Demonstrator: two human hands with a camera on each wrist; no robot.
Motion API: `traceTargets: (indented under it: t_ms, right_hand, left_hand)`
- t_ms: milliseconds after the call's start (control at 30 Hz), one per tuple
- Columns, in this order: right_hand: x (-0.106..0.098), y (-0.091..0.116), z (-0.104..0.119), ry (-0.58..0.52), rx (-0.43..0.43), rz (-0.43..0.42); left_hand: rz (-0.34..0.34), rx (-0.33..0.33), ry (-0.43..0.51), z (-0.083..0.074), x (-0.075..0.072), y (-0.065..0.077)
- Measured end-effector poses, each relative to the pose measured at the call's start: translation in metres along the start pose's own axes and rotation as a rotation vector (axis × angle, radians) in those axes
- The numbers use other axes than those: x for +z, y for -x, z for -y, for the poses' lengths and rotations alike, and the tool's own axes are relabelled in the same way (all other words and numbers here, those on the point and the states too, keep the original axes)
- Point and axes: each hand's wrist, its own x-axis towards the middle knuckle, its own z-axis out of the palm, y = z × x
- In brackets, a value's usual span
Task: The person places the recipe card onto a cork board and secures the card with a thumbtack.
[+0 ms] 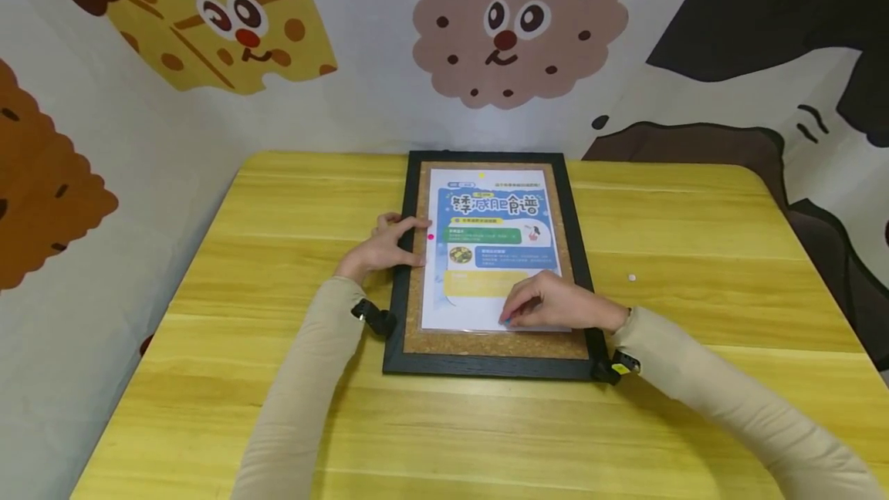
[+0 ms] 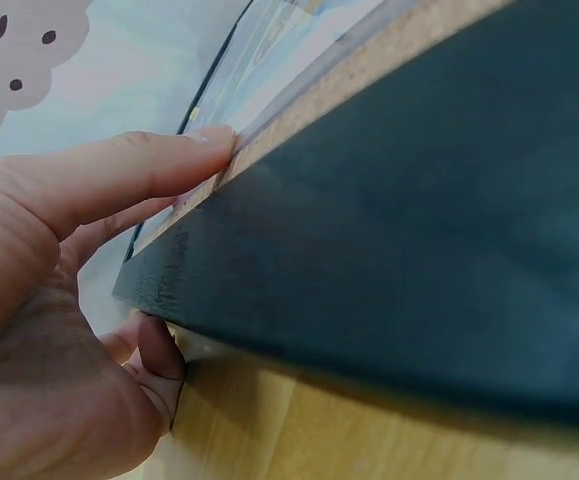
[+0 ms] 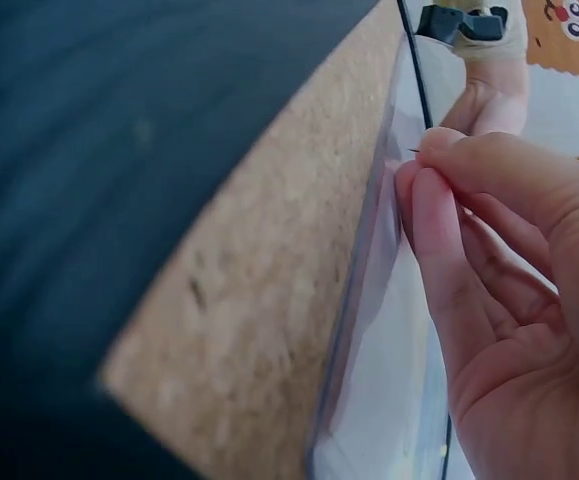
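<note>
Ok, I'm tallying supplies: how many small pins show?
4: yellow pin at top of printed white sheet; pink pin at its left edge; blue pin in right hand; white pin, seemingly, on yellow wooden table. More may hide.

Before me the yellow counter [image 1: 479, 442] (wood-grained) carries a black-framed corkboard [image 1: 451, 342] and, to its right, a small white object [image 1: 632, 278].

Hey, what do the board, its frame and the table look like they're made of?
Board: matt cork, judging by its speckled tan surface. Frame: probably wood with a black finish, since faint grain lines show, though imitation wood is possible. Table: yellow wood or wood-look laminate, with streaky grain and a soft sheen; I can't tell which.
</note>
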Motion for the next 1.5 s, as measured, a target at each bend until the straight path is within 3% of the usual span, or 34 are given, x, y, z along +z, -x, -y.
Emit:
traceTargets:
  t_ms: [400,1167,1500]
  right_hand:
    - [0.0033,-0.0035,0.0030,0.040,-0.007,0.010]
    - [0.0041,-0.0044,-0.0054,-0.019,-0.022,0.018]
    - [0.0031,-0.0062,-0.0019,0.045,0.010,0.017]
  left_hand:
    - [-0.008,0.001,-0.007,0.0018,0.0015,-0.0024]
    - [-0.008,0.009,-0.002,0.0004,0.0011,0.0012]
    - [-0.008,0.017,0.013,0.0009,0.0011,0.0013]
